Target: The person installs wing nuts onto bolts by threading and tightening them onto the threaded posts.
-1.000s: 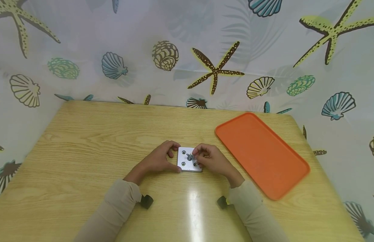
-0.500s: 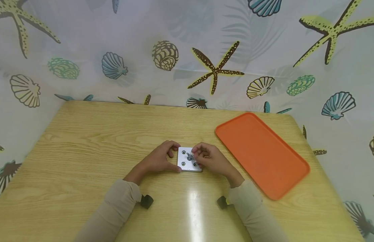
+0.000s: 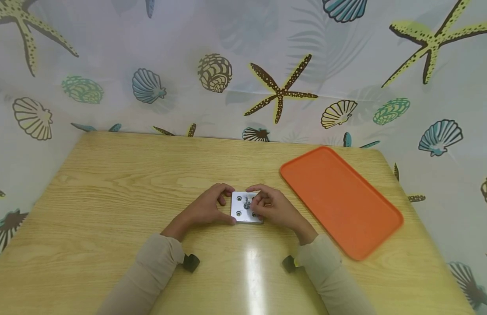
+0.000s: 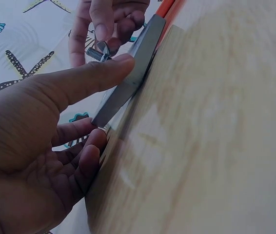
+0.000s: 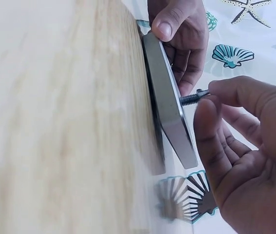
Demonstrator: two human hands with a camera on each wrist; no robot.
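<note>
A square silver metal plate [image 3: 243, 217] with holes near its corners lies on the wooden table. From its middle rises a threaded bolt [image 5: 190, 99] with a small wing nut [image 3: 247, 203] on it. My left hand [image 3: 207, 205] holds the plate by its left side, thumb at the near corner and index finger at the far corner. My right hand [image 3: 275, 206] is over the plate's right side and pinches the wing nut between its fingertips. In the left wrist view, the left thumb partly covers the bolt [image 4: 97, 53]. Right fingers hide part of the plate's right side.
An orange tray [image 3: 341, 201] lies at an angle on the right of the table [image 3: 129, 175]. Behind the table hangs a white cloth [image 3: 180, 43] printed with shells and starfish. A dark wrist camera [image 3: 191, 262] sits below each forearm.
The right index finger has straightened away from the wing nut toward the plate's far edge. The wing nut's wings have turned a little. My left hand and the plate stay put.
</note>
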